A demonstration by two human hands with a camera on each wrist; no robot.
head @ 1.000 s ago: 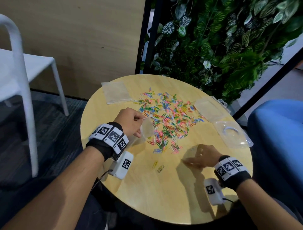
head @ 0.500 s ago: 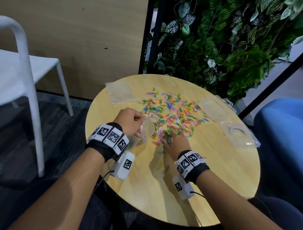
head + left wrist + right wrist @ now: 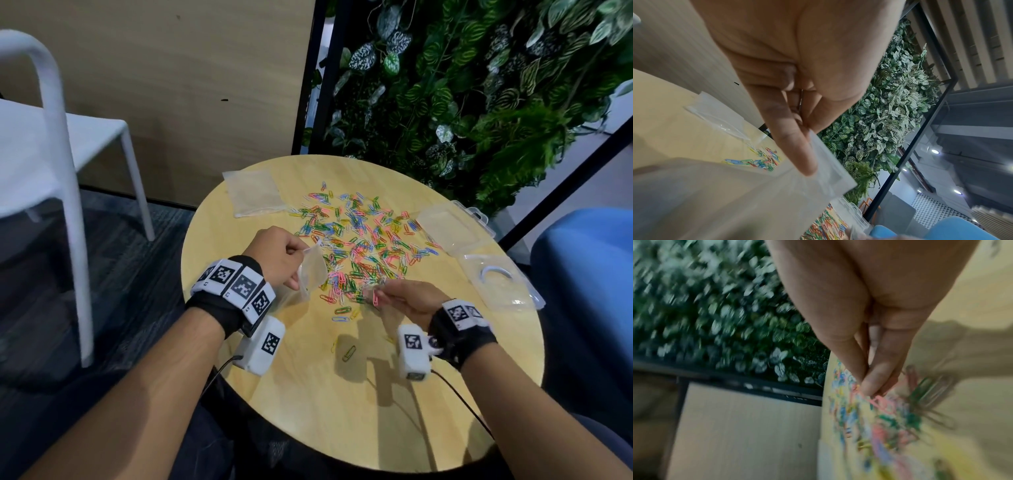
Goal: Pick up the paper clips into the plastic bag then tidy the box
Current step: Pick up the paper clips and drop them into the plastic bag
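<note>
Paper clips (image 3: 363, 240): small wire loops coated pink, green, blue, yellow and white, scattered in a loose heap across the middle and far half of the round wooden table (image 3: 308, 411). Long axes in every direction, no common heading. A few strays nearer the front edge, among them an olive clip (image 3: 348, 353) lying diagonally, apart from the heap.

Plastic bag (image 3: 312, 270): clear, small, held off the table at the heap's left edge, mouth turned right toward the clips, body hanging down and left. Left hand (image 3: 279, 258) curled, thumb and forefinger pinching the bag's upper rim; in the left wrist view the forefinger (image 3: 797, 146) lies flat against the bag's sealing strip.

Right hand (image 3: 411, 299): just above the near edge of the heap, fingertips drawn together on a small bunch of clips (image 3: 900, 395), pink and green ones dangling below the pinch; blurred in the right wrist view, exact count not readable.

Second clear bag (image 3: 255, 193): flat at the far left of the table. Clear box (image 3: 452, 228) and its open lid (image 3: 500, 279): at the right edge, hinged side by side, long axis running near-right to far-left.
</note>
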